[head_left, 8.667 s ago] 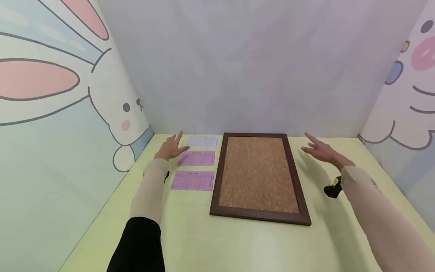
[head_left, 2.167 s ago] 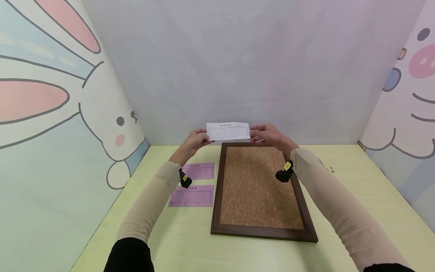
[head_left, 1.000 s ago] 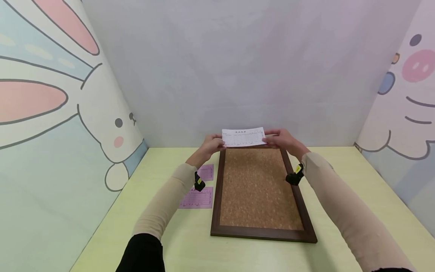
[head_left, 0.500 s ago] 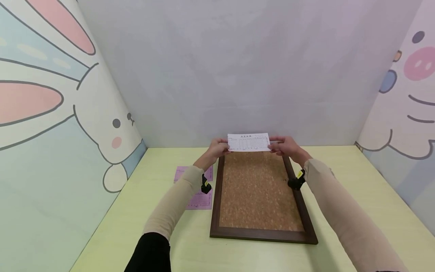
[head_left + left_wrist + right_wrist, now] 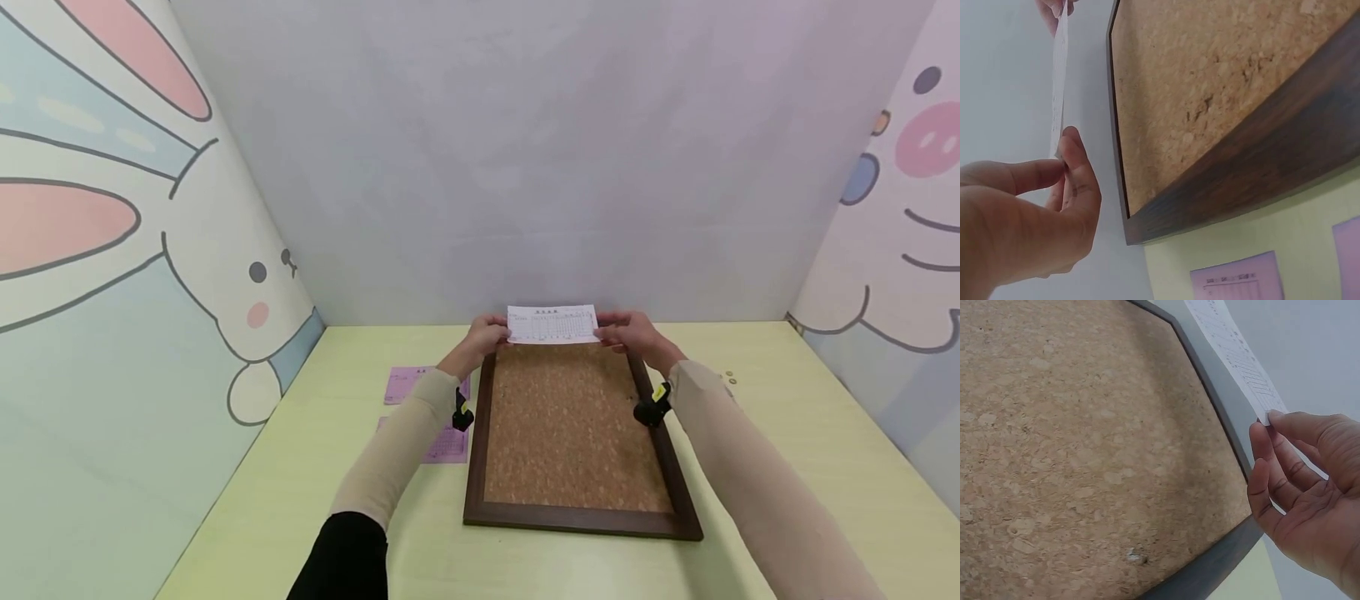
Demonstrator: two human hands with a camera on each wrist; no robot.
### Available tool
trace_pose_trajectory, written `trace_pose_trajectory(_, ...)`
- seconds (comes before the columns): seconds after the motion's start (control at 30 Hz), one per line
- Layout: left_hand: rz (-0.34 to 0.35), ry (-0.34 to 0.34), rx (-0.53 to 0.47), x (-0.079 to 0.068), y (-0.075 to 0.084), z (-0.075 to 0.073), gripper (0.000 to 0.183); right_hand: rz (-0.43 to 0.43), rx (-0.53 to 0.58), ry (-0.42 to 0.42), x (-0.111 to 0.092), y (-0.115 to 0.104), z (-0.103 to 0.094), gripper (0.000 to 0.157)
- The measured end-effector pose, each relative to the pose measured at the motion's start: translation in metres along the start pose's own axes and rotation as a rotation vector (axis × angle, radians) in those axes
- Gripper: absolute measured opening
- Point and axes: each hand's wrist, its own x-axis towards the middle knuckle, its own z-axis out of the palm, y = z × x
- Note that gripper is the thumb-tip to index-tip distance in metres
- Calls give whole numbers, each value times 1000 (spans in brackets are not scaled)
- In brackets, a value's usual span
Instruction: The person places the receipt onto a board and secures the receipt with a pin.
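Observation:
A white paper form [image 5: 552, 325] printed with a grid is held up by its two short ends, above the far end of a framed cork board [image 5: 577, 425]. My left hand [image 5: 484, 335] pinches the left end between thumb and fingers; in the left wrist view the form [image 5: 1060, 81] appears nearly edge-on. At the other end, the thumb and fingertips of my right hand [image 5: 634, 335] grip the lower corner, seen closely in the right wrist view, where the form [image 5: 1235, 356] is apart from the cork. It covers part of the board's far frame edge.
Two purple printed forms, a far one [image 5: 405, 383] and a near one [image 5: 448, 447], lie left of the board, partly behind my left arm. Small round gold-coloured pieces [image 5: 732, 381] lie right of it. A grey wall [image 5: 480, 167] stands behind the yellow-green table [image 5: 225, 500].
Earlier the white form lay on the table above the purple ones, with both hands empty. Both hands then lifted it and carried it right over the board; just now it has come slightly lower.

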Motion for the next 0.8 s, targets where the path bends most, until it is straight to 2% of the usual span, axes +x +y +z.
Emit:
trace_pose_trajectory(0.27, -44, 20, 24, 6, -14, 3, 38, 59, -20, 34, -1, 15, 9, 56)
trace_pose_trajectory(0.47, -30, 21, 43, 12, -22, 6, 39, 63, -28, 48, 2, 21, 10, 56)
trace_pose_trajectory(0.8, 24, 24, 234, 15, -29, 6, 33, 92, -58, 32, 8, 26, 17, 50)
